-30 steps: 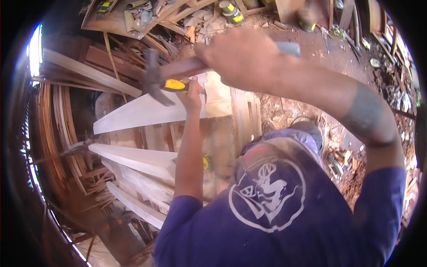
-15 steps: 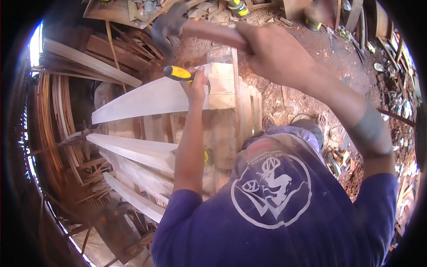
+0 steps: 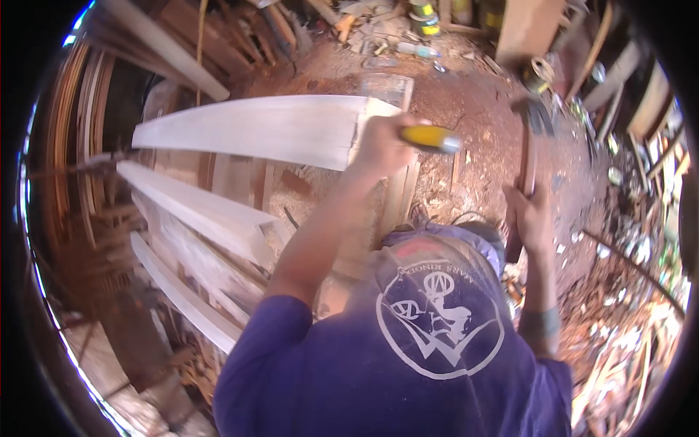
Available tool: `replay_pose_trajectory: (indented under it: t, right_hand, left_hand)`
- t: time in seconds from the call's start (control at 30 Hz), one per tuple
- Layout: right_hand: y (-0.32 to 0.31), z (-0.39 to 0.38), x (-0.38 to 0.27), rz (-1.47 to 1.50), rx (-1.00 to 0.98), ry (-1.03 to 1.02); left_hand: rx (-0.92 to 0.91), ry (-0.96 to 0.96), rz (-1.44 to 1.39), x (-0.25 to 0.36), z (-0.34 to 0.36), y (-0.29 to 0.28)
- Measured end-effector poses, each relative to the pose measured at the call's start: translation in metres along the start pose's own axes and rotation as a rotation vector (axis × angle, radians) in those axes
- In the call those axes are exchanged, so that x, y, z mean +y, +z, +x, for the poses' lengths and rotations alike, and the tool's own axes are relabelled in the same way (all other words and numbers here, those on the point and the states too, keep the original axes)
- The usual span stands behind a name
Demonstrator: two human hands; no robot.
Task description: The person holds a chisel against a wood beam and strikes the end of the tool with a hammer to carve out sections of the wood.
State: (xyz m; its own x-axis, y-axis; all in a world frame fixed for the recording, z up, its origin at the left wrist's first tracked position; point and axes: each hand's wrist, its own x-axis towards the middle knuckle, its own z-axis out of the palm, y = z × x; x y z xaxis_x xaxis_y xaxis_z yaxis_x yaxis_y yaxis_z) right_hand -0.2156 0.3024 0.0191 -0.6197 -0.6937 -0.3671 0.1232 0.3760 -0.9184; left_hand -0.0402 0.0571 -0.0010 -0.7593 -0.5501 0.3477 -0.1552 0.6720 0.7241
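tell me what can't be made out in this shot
Head view only:
- Chisel: blade tip hidden behind the left hand and the pale plank.
- Hammer: head blurred; lower handle covered by the right hand.
- Floor litter: too small and warped by the fisheye rim.

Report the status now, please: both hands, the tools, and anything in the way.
Left hand gripping yellow-handled chisel at the end of the pale plank. Right hand holding hammer, raised clear. Nothing between hammer and chisel.
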Motion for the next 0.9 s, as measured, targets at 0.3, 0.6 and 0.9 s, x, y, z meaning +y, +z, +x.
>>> replay_pose_trajectory:
  t: [0.3, 0.6, 0.9]
  right_hand:
    - [-0.013, -0.015, 0.065, 0.311, 0.187, 0.168]
    - [-0.017, -0.022, 0.071, 0.312, 0.243, 0.188]
    - [-0.012, -0.016, 0.059, 0.512, 0.579, -0.26]
  left_hand:
    - [-0.091, -0.005, 0.344, -0.035, -0.003, 0.025]
    - [-0.206, -0.038, 0.453, -0.039, 0.005, 0.023]
    - [-0.189, -0.063, 0.451, -0.043, 0.006, 0.026]
